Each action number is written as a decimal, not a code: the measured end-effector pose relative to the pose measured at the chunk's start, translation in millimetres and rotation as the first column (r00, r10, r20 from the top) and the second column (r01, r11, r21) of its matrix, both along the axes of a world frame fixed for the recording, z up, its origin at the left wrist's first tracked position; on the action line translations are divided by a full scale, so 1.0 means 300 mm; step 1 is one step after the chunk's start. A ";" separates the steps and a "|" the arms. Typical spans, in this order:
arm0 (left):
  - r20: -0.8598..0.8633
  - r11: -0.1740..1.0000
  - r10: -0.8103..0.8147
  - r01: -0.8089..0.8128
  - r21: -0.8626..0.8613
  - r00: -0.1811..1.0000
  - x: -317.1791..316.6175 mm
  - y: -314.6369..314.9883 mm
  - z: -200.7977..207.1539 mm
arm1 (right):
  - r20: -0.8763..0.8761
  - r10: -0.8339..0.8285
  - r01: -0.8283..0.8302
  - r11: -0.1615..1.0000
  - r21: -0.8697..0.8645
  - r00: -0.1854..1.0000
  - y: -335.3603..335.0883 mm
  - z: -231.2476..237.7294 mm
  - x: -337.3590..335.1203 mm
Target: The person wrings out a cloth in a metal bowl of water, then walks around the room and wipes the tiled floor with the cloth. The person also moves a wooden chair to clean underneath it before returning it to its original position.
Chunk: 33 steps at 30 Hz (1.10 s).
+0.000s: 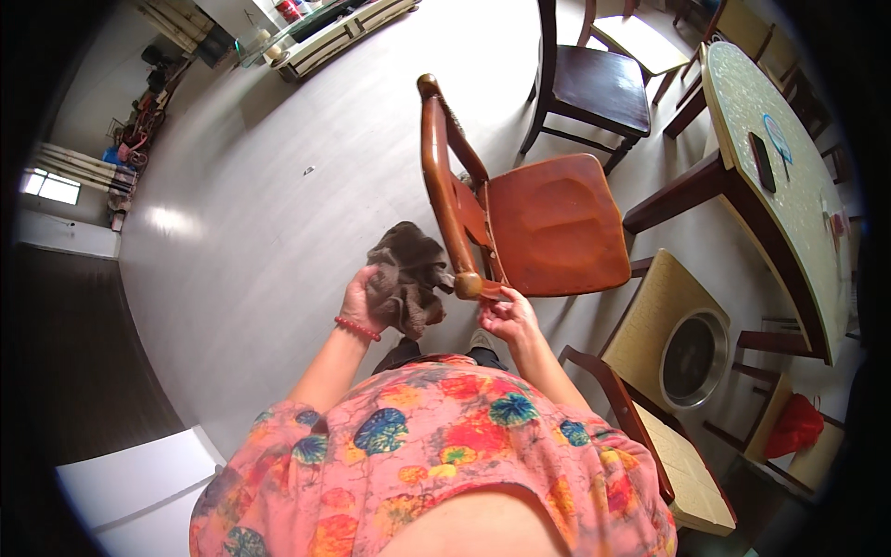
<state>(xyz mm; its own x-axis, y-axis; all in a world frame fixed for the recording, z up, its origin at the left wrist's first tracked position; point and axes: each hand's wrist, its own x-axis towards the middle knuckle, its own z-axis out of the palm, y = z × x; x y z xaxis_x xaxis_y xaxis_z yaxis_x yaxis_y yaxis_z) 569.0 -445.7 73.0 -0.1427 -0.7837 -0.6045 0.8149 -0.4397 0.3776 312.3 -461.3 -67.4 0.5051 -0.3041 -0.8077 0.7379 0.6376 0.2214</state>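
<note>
In front of me stands a reddish-brown wooden chair (557, 223), its backrest on the left and its seat on the right. My left hand (360, 302), with a red bead bracelet at the wrist, is closed round a crumpled dark brown cloth (408, 269). The cloth hangs just left of the backrest, and one end of it reaches the near backrest post. My right hand (509, 314) touches the chair at the near lower corner of the backrest, its fingers curled around the wooden edge below the round knob.
At right is a speckled-top table (742, 102) carrying a dark phone. A dark chair (599, 88) stands beyond. Nearer, a chair bears a round metal basin (694, 357); a red bag (795, 425) lies on another seat. A low cabinet (343, 37) is at the far side.
</note>
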 end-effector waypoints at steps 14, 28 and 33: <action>-0.003 1.000 0.017 -0.017 0.003 1.000 0.672 -0.293 -0.141 | -0.802 0.084 -0.651 0.636 -0.414 0.591 -0.115 0.365 0.084; -0.076 0.981 -0.181 0.185 0.049 0.980 0.890 -0.971 -0.219 | -0.989 0.021 -0.770 0.630 -0.101 0.147 -0.667 0.740 0.180; -0.010 0.970 -0.241 0.241 0.011 0.970 0.843 -1.268 -0.174 | -0.983 -0.072 -0.747 0.641 -0.176 0.170 -0.973 0.677 0.165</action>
<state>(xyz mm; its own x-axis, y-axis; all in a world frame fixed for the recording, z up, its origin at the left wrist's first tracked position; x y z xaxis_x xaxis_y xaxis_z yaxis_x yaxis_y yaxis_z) 822.0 -826.0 20.7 -0.3323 -0.7182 -0.6113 0.6875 -0.6282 0.3643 361.9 -753.3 135.7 -0.2062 -0.8483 -0.4878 -0.2081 0.5251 -0.8252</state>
